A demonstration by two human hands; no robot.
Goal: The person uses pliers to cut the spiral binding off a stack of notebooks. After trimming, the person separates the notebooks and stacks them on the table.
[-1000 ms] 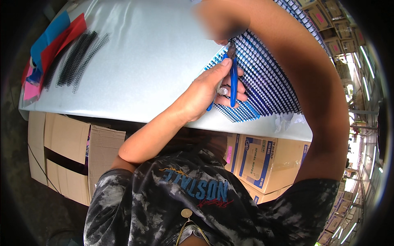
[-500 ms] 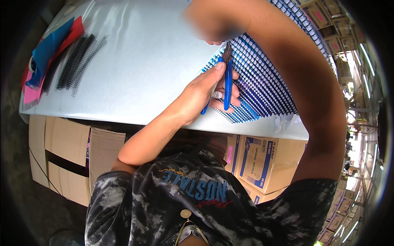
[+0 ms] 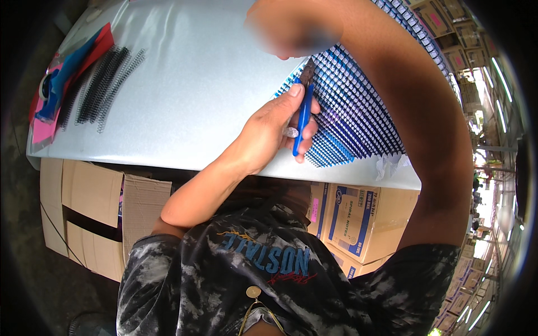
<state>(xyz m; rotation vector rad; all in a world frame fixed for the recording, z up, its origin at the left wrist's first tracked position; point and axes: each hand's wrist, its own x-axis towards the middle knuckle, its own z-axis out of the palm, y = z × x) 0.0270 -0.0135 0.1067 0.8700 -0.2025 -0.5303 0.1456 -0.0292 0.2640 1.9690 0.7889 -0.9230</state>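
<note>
My left hand (image 3: pixel 277 120) is wrapped round blue-handled cutting pliers (image 3: pixel 304 115), with a ring on one finger. The pliers' dark jaws point away from me, and the handles are squeezed close together. Just beyond the jaw tips is my right hand (image 3: pixel 294 28), reaching in from the right with the arm bent over the table. A blur covers it, so its fingers and anything in them cannot be made out. Beneath and beside both hands lie rows of blue spiral-bound notebooks (image 3: pixel 358 106), overlapping with their coils showing. Whether the jaws touch a coil is hidden.
The pale table (image 3: pixel 185 84) holds black spiral coils (image 3: pixel 103 84) at left, beside blue and red sheets (image 3: pixel 70 73) and a tape roll (image 3: pixel 43 88). Crumpled clear plastic (image 3: pixel 392 165) lies near the front edge. Cardboard boxes (image 3: pixel 358 224) stand below the table; others are stacked far right.
My left hand has closed the pliers' handles, which stood apart before, and shifted slightly left. My right hand has barely moved.
</note>
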